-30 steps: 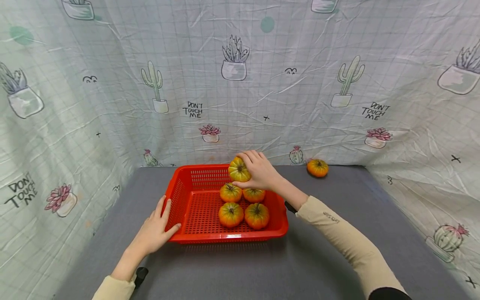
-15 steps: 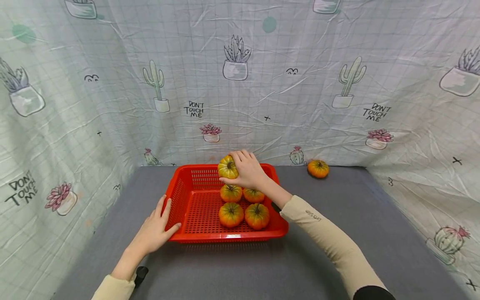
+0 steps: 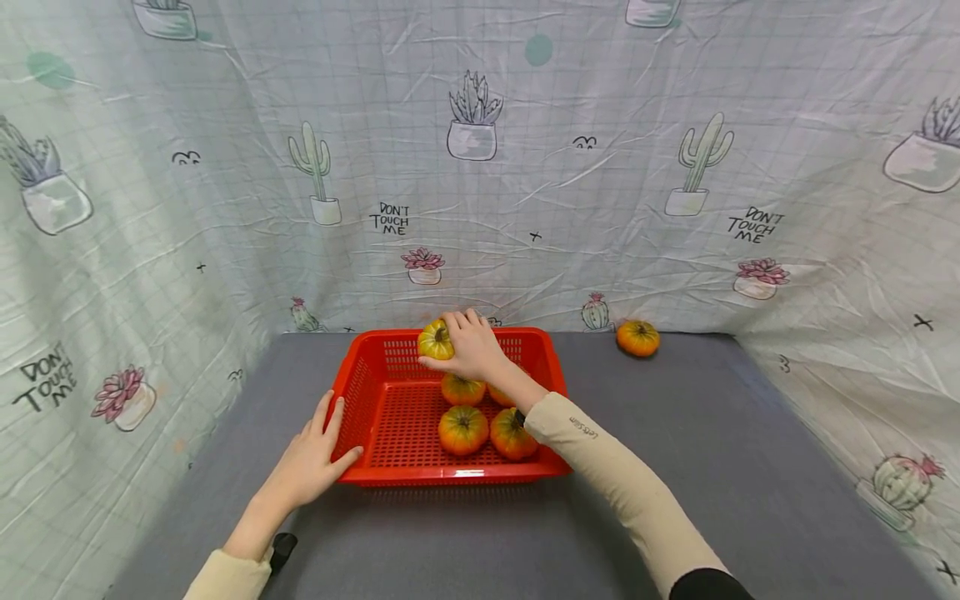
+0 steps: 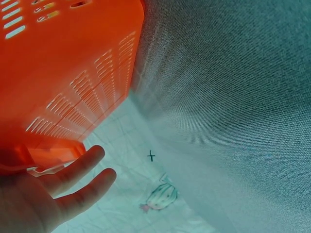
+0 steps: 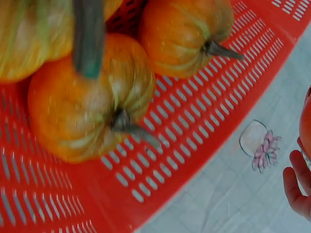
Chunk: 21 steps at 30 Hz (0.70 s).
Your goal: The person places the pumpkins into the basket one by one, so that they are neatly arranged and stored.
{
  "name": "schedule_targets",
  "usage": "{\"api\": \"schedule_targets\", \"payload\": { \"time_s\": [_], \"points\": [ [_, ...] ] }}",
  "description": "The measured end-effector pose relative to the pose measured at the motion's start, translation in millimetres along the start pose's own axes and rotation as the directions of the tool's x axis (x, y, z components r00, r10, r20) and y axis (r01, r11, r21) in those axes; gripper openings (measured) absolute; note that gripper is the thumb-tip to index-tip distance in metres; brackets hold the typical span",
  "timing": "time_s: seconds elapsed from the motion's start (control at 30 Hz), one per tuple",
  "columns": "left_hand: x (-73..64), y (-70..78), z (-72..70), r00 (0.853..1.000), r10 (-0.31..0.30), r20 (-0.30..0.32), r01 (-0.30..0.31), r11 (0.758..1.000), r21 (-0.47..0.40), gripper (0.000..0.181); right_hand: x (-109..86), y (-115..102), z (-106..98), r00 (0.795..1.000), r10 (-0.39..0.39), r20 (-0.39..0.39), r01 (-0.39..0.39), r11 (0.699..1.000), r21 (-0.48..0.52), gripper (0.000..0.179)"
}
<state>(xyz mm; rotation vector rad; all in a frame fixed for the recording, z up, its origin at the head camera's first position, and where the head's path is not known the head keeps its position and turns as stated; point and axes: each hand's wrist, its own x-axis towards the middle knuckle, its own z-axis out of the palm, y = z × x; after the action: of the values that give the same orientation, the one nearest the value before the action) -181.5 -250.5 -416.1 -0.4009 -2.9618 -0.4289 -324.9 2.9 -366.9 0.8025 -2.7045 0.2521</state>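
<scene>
My right hand (image 3: 474, 346) grips a yellow-orange pumpkin (image 3: 435, 342) above the back part of a red plastic basket (image 3: 480, 477). In the right wrist view, fingertips (image 5: 294, 191) and a bit of that pumpkin (image 5: 306, 128) show at the right edge. Several orange pumpkins, one of them at the front (image 3: 462, 430), sit in the right half of the basket; my right forearm partly covers some. My left hand (image 3: 303, 462) rests on the basket's left rim near the front corner. Its fingers (image 4: 87, 191) extend fairly straight beyond the rim in the left wrist view.
One more pumpkin (image 3: 638, 338) lies on the grey tabletop (image 3: 690, 433) at the back right, close to the wall. A pale cloth (image 3: 540, 192) printed with cacti encloses the table at the back and sides. The basket's left half shows its bare slotted floor.
My right hand has carried the pumpkin leftward over the back of the basket and slightly lower. The right forearm now covers part of the pumpkins inside. My left hand stays in place.
</scene>
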Motion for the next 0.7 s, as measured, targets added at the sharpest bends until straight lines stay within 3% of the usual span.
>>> {"api": "schedule_targets", "payload": {
  "time_s": [0.37,0.7],
  "points": [
    [2.2,0.0,1.1,1.0,0.006,-0.002,-0.006,1.0,-0.001,0.078,12.1,-10.4,25.5,0.998,0.057,0.013,-0.058,0.997,0.056,0.08],
    [2.2,0.8,-1.6,1.0,-0.014,0.017,0.014,1.0,-0.017,0.08,18.8,-11.8,44.5,0.984,0.055,0.168,-0.059,0.998,0.018,0.085]
  ]
}}
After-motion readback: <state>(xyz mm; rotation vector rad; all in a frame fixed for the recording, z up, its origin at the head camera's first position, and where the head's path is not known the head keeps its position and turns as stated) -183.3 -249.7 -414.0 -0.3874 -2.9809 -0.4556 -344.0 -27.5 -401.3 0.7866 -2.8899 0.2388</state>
